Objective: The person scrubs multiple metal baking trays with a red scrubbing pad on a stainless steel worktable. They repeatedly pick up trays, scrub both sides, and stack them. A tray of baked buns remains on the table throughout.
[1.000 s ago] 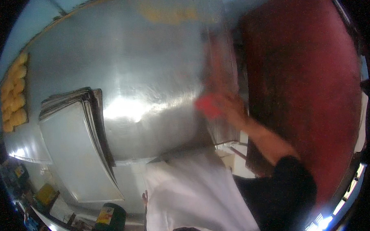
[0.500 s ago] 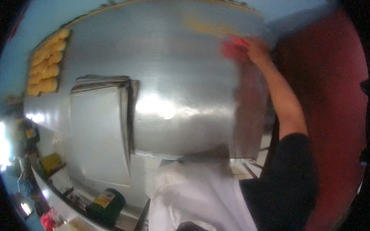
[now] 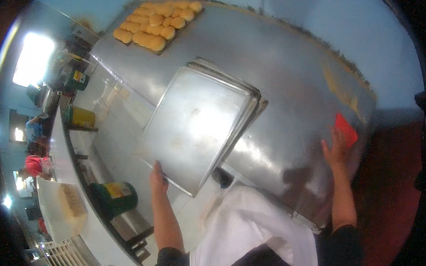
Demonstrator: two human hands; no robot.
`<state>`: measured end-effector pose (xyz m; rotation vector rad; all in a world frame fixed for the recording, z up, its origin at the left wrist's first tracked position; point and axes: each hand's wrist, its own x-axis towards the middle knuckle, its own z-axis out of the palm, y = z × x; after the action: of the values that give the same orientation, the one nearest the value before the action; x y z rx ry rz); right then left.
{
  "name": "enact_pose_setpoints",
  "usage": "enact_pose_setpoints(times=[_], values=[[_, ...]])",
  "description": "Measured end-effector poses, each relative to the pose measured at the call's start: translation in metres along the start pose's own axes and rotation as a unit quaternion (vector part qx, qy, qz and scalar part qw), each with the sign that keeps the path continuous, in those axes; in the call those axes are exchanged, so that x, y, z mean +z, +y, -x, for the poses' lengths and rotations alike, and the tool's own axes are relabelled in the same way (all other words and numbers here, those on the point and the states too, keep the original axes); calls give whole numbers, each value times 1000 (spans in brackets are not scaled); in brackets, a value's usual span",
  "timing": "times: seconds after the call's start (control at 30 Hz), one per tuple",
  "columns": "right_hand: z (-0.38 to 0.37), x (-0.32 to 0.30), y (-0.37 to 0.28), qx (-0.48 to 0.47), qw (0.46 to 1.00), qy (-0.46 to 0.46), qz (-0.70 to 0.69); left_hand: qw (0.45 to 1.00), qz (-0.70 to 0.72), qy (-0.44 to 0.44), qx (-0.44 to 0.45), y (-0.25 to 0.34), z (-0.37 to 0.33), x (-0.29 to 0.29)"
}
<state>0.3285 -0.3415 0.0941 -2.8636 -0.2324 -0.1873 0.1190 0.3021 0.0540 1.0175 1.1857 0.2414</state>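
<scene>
Head view: one red scraper, one tray stack, two hands.

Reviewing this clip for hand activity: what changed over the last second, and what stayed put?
The right hand carried the red scraper along the steel table, from the near side out toward its far corner. The left hand, not seen earlier, now grips the near edge of the stack of baking trays. The head turned, so the view swung. The stack and the tray of buns kept their places on the table.
</scene>
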Motion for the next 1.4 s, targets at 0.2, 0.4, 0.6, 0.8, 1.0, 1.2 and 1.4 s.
enact_pose_setpoints(times=[0.2, 0.4, 0.6, 0.8, 1.0, 1.2, 1.4], values=[[-57, 8, -187, 14, 990, -79, -117, 994, 92, 37, 53, 13, 11, 21], [-188, 70, -322, -40, 982, -155, -102, 997, 63, -51, 1, 13, -1, 6], [-210, 122, -353, 7, 991, -131, -30, 992, 100, -75, -14, 16, 3, 3], [-184, 100, -364, 25, 979, -194, -51, 992, 98, -75, -6, 10, -11, -16], [-153, 96, -377, -17, 961, -278, -3, 999, -41, 16, -21, 44, -2, -58], [-158, 128, -376, 8, 989, -102, -107, 997, -67, 16, -43, 48, -1, -69], [-174, 124, -405, 66, 977, -171, -110, 1000, 15, -9, -4, 38, -6, -45]])
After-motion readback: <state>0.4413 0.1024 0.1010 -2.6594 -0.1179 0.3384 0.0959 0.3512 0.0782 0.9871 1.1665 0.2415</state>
